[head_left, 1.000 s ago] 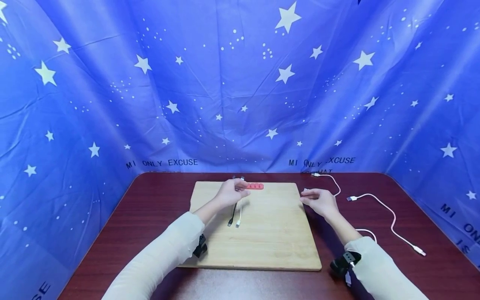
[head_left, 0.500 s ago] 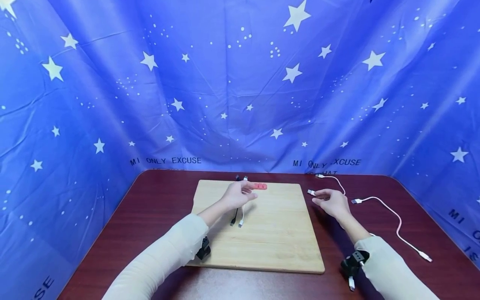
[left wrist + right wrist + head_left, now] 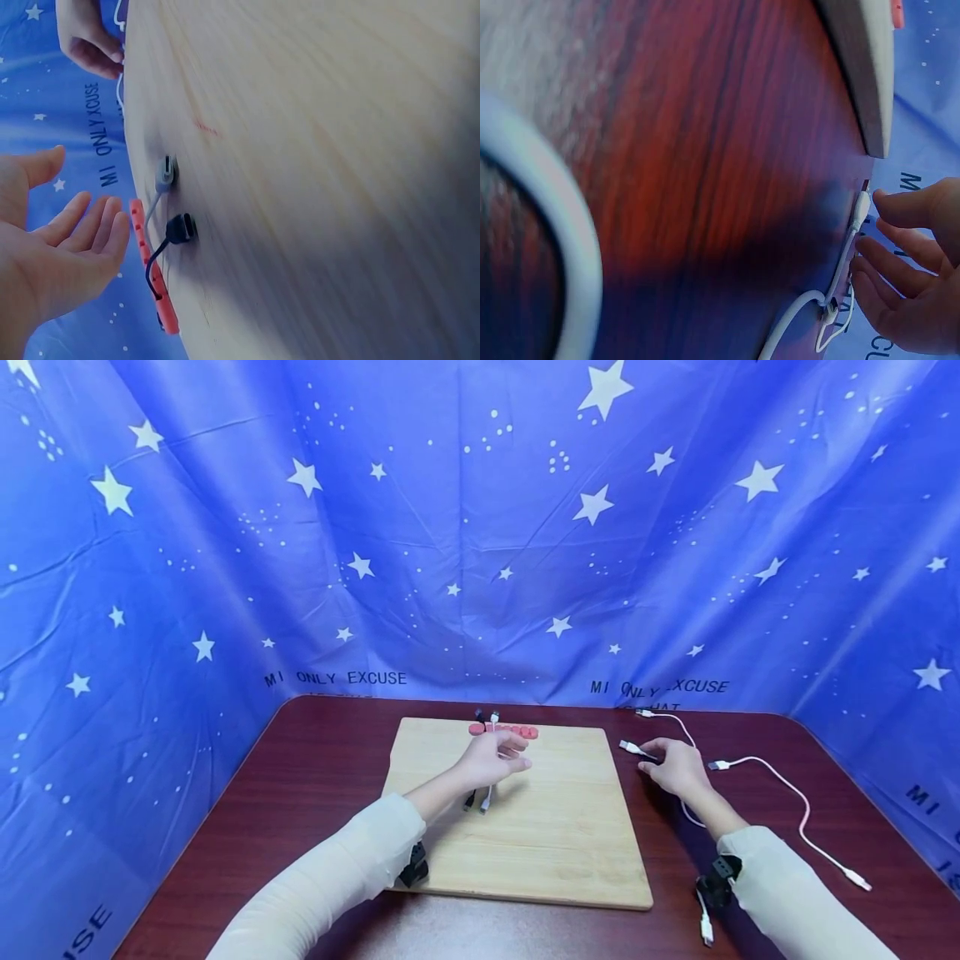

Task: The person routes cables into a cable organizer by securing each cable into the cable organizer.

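My left hand [image 3: 491, 760] hovers with loose fingers over the wooden board [image 3: 555, 835], holding nothing. Beneath it, a red cable-clip strip [image 3: 528, 732] lies along the board's far edge. A white cable [image 3: 165, 174] and a black cable [image 3: 180, 229] run through its slots, connectors towards me. Beyond the board's right edge, my right hand [image 3: 678, 768] is at a white USB cable [image 3: 628, 747] on the table. In the right wrist view, the thumb [image 3: 907, 206] is beside the plug and the fingers are spread apart, not closed round the cable.
Right of my right hand lies another white USB cable [image 3: 802, 810], loosely curved. A further white plug [image 3: 645, 713] rests near the table's back edge. Below my right wrist is a white connector [image 3: 707, 931]. A blue star-patterned curtain [image 3: 480, 527] surrounds the dark red table [image 3: 247, 827].
My right hand has drawn back to the right, exposing the white USB plug. My left hand has come slightly right and nearer, uncovering more of the red strip. The view has shifted a little.
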Action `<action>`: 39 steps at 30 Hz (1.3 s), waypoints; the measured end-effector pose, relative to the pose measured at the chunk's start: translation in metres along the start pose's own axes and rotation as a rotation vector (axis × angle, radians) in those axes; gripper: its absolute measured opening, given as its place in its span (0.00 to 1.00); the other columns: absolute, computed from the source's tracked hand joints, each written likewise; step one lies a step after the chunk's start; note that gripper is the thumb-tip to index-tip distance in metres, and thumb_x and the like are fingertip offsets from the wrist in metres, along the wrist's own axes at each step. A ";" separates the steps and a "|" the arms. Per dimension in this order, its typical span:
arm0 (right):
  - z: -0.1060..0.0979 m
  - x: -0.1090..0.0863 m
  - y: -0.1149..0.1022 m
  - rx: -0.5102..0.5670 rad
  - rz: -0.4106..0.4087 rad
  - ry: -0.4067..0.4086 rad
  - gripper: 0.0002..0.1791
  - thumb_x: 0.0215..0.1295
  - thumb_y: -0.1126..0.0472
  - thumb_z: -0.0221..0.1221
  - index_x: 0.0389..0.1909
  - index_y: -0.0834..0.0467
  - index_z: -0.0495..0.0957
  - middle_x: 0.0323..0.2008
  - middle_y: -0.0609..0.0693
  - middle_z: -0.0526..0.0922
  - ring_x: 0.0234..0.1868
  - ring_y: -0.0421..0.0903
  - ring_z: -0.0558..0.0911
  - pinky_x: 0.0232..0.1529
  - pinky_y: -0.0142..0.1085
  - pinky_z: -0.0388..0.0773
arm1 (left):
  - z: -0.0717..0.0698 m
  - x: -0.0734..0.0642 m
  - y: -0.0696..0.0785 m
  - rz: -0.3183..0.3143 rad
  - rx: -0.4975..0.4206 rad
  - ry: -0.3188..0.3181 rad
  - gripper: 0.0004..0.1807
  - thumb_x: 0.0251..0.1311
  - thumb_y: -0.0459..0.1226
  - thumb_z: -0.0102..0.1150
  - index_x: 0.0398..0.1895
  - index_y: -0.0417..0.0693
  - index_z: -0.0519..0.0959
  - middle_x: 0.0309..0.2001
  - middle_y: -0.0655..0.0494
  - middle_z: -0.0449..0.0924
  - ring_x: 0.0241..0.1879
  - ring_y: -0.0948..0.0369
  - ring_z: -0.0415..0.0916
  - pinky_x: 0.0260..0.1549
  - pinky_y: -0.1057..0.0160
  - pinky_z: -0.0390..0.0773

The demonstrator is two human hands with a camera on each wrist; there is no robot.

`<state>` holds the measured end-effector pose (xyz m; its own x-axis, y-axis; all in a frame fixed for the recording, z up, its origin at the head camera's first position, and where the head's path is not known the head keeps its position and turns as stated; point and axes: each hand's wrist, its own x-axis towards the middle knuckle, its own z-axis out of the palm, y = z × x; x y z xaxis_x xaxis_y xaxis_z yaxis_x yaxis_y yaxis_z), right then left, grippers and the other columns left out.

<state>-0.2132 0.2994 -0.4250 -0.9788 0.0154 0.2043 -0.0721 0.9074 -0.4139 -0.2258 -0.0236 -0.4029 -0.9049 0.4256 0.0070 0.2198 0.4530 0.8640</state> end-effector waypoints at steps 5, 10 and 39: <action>0.001 0.002 0.001 -0.035 -0.020 -0.017 0.15 0.53 0.64 0.66 0.42 0.66 0.82 0.38 0.63 0.86 0.29 0.51 0.76 0.36 0.48 0.76 | 0.005 -0.001 0.006 0.002 -0.009 -0.014 0.20 0.58 0.38 0.64 0.53 0.40 0.78 0.53 0.46 0.81 0.51 0.53 0.79 0.53 0.60 0.82; 0.001 0.004 0.004 -0.064 -0.002 -0.036 0.14 0.53 0.65 0.65 0.41 0.67 0.82 0.37 0.64 0.86 0.34 0.58 0.80 0.38 0.54 0.78 | 0.010 -0.001 0.012 0.020 -0.021 -0.040 0.21 0.57 0.38 0.65 0.53 0.38 0.78 0.53 0.45 0.82 0.50 0.54 0.80 0.48 0.65 0.83; 0.007 0.018 0.012 -0.007 0.017 -0.094 0.06 0.55 0.64 0.62 0.25 0.63 0.82 0.20 0.50 0.82 0.23 0.40 0.73 0.24 0.30 0.68 | 0.054 0.003 0.027 -0.013 -0.044 -0.099 0.18 0.57 0.39 0.65 0.51 0.44 0.80 0.49 0.50 0.84 0.44 0.65 0.80 0.43 0.76 0.79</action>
<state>-0.2326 0.3078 -0.4327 -0.9935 -0.0080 0.1133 -0.0541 0.9104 -0.4101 -0.2026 0.0327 -0.4068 -0.8667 0.4960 -0.0523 0.1899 0.4251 0.8850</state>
